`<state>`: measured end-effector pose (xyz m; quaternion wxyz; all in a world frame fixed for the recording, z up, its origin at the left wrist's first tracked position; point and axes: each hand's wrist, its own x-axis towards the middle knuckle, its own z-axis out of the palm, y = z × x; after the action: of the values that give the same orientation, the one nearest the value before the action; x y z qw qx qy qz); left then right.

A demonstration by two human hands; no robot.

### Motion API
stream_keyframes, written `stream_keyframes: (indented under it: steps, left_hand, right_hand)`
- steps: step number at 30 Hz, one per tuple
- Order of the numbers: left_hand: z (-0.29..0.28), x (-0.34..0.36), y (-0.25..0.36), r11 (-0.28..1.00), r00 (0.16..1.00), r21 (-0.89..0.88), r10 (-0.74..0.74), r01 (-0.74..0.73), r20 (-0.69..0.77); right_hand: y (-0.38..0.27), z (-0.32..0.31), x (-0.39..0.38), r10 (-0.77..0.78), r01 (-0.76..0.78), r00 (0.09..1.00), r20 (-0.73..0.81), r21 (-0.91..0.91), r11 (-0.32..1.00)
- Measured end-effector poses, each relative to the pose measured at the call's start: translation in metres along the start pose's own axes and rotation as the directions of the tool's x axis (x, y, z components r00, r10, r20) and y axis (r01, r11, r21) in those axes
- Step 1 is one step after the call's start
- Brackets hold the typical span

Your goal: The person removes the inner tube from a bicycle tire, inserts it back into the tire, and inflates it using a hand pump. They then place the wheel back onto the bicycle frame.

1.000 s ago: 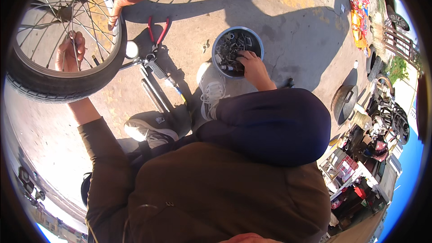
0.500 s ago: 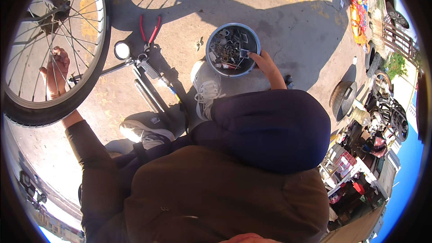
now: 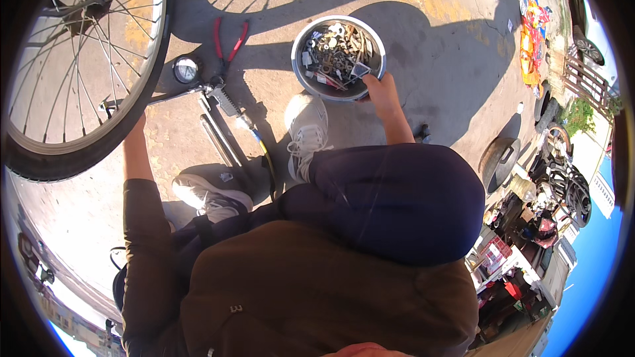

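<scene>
Gripping the lower-right rim of the metal bowl [image 3: 378, 49], right hand [image 3: 380, 88]: thumb over the edge, fingers mostly hidden beneath. A small square plate [image 3: 360, 70] lies inside at the thumb tip; pinched or merely adjacent, cannot tell. Compared with half a second ago, the bowl has shifted up and left, its mixed small hardware [image 3: 336, 47] more brightly lit; single pieces are too small to identify. Whether the base is clear of the concrete is uncertain. Left hand, seen through the spokes then, is now behind the tyre of the bicycle wheel [image 3: 156, 59]; only the left wrist [image 3: 137, 135] shows, so its grip cannot be told. Wheel has moved slightly right and is cut off by the fisheye rim at upper left. Between wheel and bowl: red-handled pliers [image 3: 237, 46], their nose merging with the tyre inflator [image 3: 227, 100], whose round gauge [image 3: 186, 69] has lost its white glare. Inflator arm passes behind the tyre. Right shoe [image 3: 306, 133] stands just below the bowl; the bent knee [image 3: 403, 198] covers the near end of the right forearm. Far right: orange plastic packaging [image 3: 531, 46] and a cluttered heap, distorted, mostly unidentifiable.
</scene>
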<state>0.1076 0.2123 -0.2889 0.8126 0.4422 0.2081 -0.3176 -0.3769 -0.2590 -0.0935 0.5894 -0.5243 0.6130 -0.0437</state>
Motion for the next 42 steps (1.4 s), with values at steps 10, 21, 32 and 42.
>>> stream_keyframes:
  steps: [10, 21, 32, 42]
  left_hand:
    - [0.201, -0.165, -0.161, 0.605, 0.996, 0.792, -0.076, 0.083, -0.046]
    - [0.295, -0.181, -0.2, 0.79, 0.737, 0.416, -0.592, 0.451, 0.326]
    - [0.3, -0.182, -0.189, 0.8, 0.767, 0.371, -0.58, 0.471, 0.277]
    - [0.295, -0.178, -0.211, 0.778, 0.9, 0.592, -0.086, -0.208, 0.428]
  right_hand:
    - [-0.024, 0.04, 0.02, -0.223, 0.223, 0.974, -0.049, -0.015, 0.975]
    - [-0.021, 0.076, 0.011, -0.035, 0.016, 0.99, 0.14, 0.138, 0.99]
    - [-0.02, 0.099, -0.012, -0.15, 0.068, 0.937, 0.316, 0.256, 0.964]
    - [0.007, 0.102, 0.004, -0.13, -0.015, 0.937, 0.325, 0.409, 0.912]
